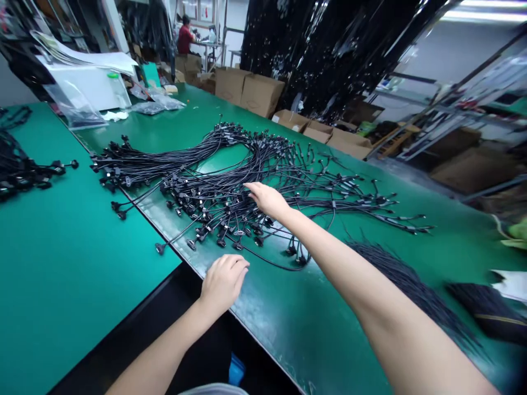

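A large heap of black cables (214, 174) with moulded connector plugs lies across the green table. My right hand (267, 200) is stretched over the middle of the heap, palm down, fingers extended and just touching or hovering above the cables. No cable shows lifted in it. At the table's near edge, my left hand (224, 278) rests with its fingers loosely curled together, and nothing shows in them. Several plugs (239, 233) lie just beyond it. One single plug (160, 248) sticks out over the seam towards the left table.
A dark gap separates the left green table (82, 247) from the main one. Thin black wires (403, 280) lie at right. More cables (24, 170) lie far left. Plastic bags (156, 103) and cardboard boxes (259, 93) stand at the back. A person (186, 35) sits far off.
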### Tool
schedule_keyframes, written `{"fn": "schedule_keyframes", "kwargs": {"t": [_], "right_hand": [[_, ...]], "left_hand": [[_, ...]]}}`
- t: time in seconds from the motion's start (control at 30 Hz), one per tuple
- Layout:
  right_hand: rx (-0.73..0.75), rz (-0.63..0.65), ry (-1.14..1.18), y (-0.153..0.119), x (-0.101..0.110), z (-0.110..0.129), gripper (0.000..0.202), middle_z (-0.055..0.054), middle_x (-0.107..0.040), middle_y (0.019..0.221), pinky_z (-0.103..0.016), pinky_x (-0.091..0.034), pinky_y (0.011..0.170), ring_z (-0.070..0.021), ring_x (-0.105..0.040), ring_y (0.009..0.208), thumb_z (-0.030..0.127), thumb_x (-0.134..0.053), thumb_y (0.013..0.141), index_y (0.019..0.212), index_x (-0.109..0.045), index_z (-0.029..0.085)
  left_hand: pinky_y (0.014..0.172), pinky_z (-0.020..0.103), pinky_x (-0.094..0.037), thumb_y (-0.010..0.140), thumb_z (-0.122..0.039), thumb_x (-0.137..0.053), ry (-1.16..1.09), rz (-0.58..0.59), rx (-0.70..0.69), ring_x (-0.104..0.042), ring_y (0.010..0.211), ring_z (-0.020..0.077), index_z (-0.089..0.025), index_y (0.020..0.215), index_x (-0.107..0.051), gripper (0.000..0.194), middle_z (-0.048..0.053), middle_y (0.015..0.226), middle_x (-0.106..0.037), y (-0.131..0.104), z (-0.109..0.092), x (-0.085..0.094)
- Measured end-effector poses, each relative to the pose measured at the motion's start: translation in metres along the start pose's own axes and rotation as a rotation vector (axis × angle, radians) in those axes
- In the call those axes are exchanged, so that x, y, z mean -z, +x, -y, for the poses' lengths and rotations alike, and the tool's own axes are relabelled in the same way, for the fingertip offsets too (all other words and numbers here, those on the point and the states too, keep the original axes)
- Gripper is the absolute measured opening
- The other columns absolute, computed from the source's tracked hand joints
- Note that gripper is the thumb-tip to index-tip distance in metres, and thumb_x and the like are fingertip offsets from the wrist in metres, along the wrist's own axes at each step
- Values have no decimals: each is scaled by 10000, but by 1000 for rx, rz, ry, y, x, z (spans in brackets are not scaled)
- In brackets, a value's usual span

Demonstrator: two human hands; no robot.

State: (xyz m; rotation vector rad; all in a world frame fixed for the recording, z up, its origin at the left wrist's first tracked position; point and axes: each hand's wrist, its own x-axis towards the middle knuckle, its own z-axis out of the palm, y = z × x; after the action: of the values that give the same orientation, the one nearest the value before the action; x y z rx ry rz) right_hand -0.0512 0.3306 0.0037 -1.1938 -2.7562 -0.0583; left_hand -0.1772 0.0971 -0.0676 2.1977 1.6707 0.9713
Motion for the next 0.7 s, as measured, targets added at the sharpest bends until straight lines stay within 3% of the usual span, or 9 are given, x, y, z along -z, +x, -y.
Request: {"fn": "schedule_keyframes", "kwargs": {"t": [0.17, 0.3, 0.43, 0.5, 0.6, 0.7], "right_hand": [[-10, 32, -10, 18, -7, 13, 258, -130, -651, 1040, -316, -420, 883, -205, -584, 967, 206, -483, 939, 1116, -648, 116], [6, 55, -19, 0, 10, -1, 215, -88, -637, 1024, -263, -438, 827, -174, -588, 937, 217, -514, 921, 1026, -685, 140], [25, 107, -56, -28, 32, -9, 202, -61, -607, 949, -246, -428, 700, -148, -572, 800, 199, -513, 903, 947, -707, 170], [66, 136, -111, -38, 40, -8, 238, -65, -589, 942, -247, -403, 651, -146, -551, 773, 164, -470, 904, 951, -703, 178], [141, 137, -218, -44, 49, -7, 310, -90, -575, 1008, -247, -391, 633, -160, -540, 829, 100, -394, 902, 1034, -665, 170], [147, 40, -199, -50, 58, 0, 335, -122, -561, 1121, -261, -426, 681, -183, -535, 932, 93, -341, 920, 1104, -613, 157]], "left_hand": [[834, 359, -514, 955, -221, -445, -173, 26, -17, -625, 964, 201, -215, 1018, -683, 247, 63, 1026, -700, -7, 5, 11], [903, 342, -515, 968, -212, -413, -353, -50, -32, -627, 1000, 182, -209, 1043, -675, 272, 75, 1046, -683, -14, 13, 33], [1011, 397, -457, 971, -235, -418, -97, -306, -41, -567, 1160, 228, -186, 1253, -569, 323, 124, 1225, -620, 4, 23, 63], [1056, 436, -414, 960, -275, -457, 42, -340, -33, -509, 1248, 268, -161, 1342, -491, 400, 152, 1330, -558, 24, 30, 72], [1042, 465, -413, 927, -314, -523, 108, -167, -47, -517, 1238, 309, -110, 1314, -509, 438, 184, 1308, -572, 55, 38, 71], [996, 433, -449, 954, -323, -450, -48, 30, -14, -582, 1138, 268, -141, 1218, -586, 348, 142, 1187, -655, 68, 32, 62]]}}
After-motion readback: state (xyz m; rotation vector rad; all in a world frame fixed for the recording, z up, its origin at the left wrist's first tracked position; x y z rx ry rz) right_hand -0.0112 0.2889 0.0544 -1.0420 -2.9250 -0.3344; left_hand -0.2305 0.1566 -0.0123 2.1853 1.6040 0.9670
